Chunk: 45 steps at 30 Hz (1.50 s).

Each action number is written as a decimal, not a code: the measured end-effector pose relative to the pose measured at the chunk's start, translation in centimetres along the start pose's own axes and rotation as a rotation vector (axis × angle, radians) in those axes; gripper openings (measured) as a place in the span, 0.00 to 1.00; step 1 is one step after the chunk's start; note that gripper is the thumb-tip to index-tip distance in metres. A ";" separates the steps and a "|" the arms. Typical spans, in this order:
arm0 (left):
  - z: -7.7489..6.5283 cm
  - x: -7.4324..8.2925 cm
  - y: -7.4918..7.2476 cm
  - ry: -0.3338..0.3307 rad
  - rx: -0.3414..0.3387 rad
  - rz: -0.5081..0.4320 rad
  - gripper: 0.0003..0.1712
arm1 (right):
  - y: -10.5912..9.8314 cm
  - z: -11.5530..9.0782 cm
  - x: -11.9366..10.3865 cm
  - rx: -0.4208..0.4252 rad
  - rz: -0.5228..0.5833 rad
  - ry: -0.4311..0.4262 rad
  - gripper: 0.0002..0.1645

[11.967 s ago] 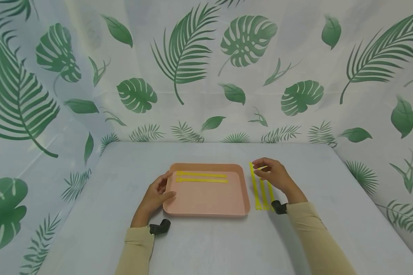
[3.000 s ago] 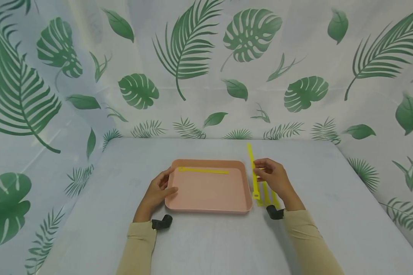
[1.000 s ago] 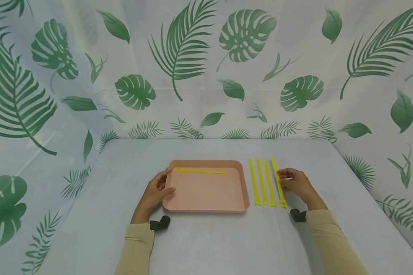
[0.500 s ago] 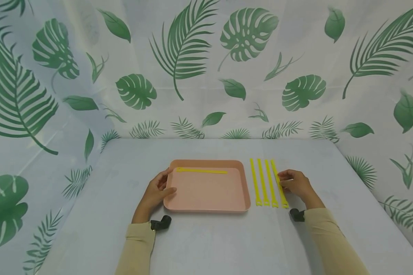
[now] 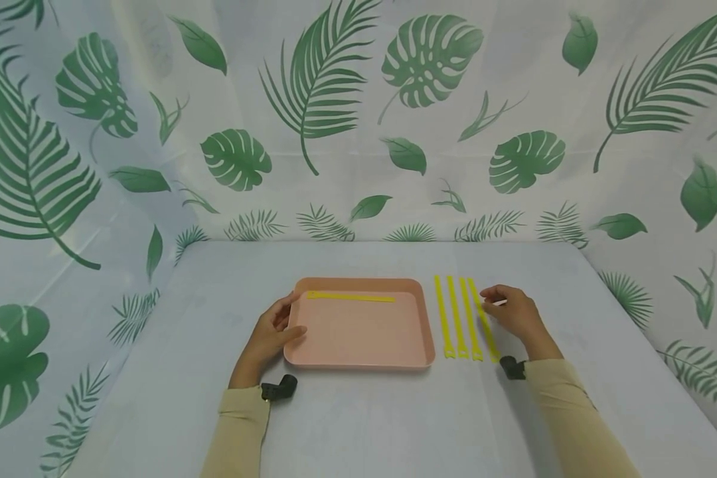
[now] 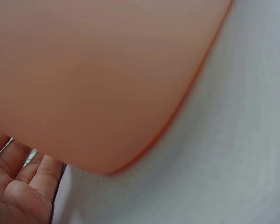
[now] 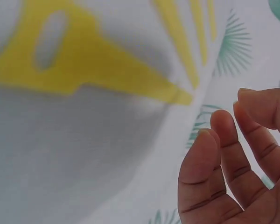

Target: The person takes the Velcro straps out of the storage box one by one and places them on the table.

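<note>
My left hand [image 5: 273, 335] grips the left side of a pink tray [image 5: 358, 345], its thumb over the rim and the other fingers at the outer side. One yellow cable strap [image 5: 352, 297] lies crosswise near the tray's far edge. To the right of the tray, several like straps stand in a row, slotted heads towards me; the leftmost strap [image 5: 444, 318] is closest to the tray. Over the rightmost strap [image 7: 112, 60] hovers my right hand [image 5: 514, 312]. Its fingers [image 7: 231, 144] are loosely bent, apart from the thumb, and hold nothing.
The white table [image 5: 358, 425] runs back to a leaf-printed curtain [image 5: 346, 133] that also rises on both sides. A black wrist camera [image 5: 279, 388] sits on the left wrist, another camera [image 5: 512, 367] on the right.
Of two straps in the tray earlier, one remains. My right hand carried the other to the row's right end, laid it down, let go and lifted slightly. My left hand kept its hold.
</note>
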State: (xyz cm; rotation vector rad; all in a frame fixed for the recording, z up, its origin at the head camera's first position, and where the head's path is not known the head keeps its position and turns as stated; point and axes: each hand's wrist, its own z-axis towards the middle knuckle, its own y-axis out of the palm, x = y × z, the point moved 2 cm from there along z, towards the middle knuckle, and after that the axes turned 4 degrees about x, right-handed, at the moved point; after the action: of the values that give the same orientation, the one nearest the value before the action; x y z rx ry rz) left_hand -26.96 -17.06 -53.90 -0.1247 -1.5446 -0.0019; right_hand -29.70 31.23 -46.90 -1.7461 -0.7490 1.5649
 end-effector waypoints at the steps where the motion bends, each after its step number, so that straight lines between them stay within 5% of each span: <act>1: 0.0 0.0 0.0 0.000 0.001 0.001 0.47 | 0.0 -0.1 -0.4 0.007 -0.005 -0.022 0.18; 19: -0.1 0.0 -0.2 0.004 -0.011 -0.003 0.47 | 1.0 -0.3 -6.0 0.013 0.130 -0.233 0.17; 45: 0.2 0.0 -0.3 0.044 -0.017 -0.018 0.46 | 5.3 0.5 -11.6 -0.109 0.316 -0.310 0.17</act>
State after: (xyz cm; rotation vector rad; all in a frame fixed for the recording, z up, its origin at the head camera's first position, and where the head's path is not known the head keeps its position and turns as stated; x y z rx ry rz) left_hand -27.20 -17.36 -53.90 -0.1237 -1.5025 -0.0323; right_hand -31.62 18.93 -44.01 -1.7867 -0.7423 2.0775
